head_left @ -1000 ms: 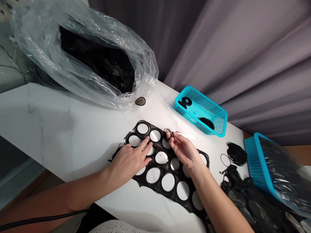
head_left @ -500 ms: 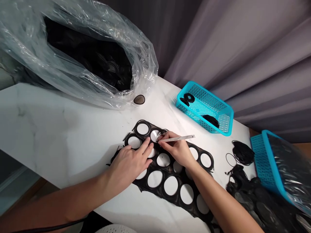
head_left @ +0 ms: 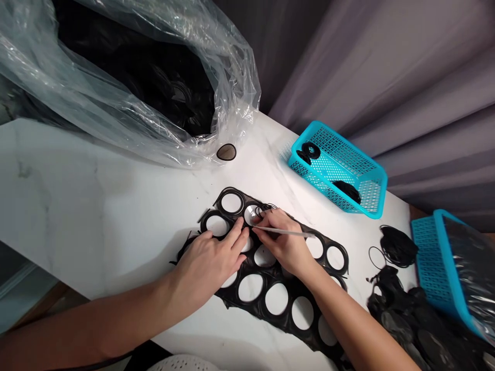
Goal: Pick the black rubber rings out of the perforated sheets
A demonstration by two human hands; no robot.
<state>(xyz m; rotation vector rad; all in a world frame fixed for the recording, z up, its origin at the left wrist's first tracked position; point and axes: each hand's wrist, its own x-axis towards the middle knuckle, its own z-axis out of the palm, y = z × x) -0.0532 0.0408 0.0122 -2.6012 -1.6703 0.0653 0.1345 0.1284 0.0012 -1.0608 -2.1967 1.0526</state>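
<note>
A black sheet (head_left: 270,323) with rows of round holes lies on the white marbled table, and the tabletop shows through the holes. My left hand (head_left: 211,260) rests on its left part, palm down, with the fingers stretched out. Between the thumb and fingers of my right hand (head_left: 284,242) is a slim silver tool, seemingly tweezers (head_left: 292,232). Its tip touches the sheet near the edge of an upper hole, just right of my left fingertips. Thin black rings (head_left: 266,207) sit by my right fingers, partly hidden by them.
A blue basket (head_left: 373,206) holding black rings stands behind to the right. Nearer are a bundle of black rings (head_left: 398,246), a heap of black scraps (head_left: 402,314) and another blue basket (head_left: 429,257). A clear plastic bag (head_left: 235,77) and an oval piece (head_left: 226,152) are at the back.
The view has shifted slightly, so the baskets appear farther right. My right hand has turned the tweezers a little, their free end now lower. My left hand keeps its place on the sheet.
</note>
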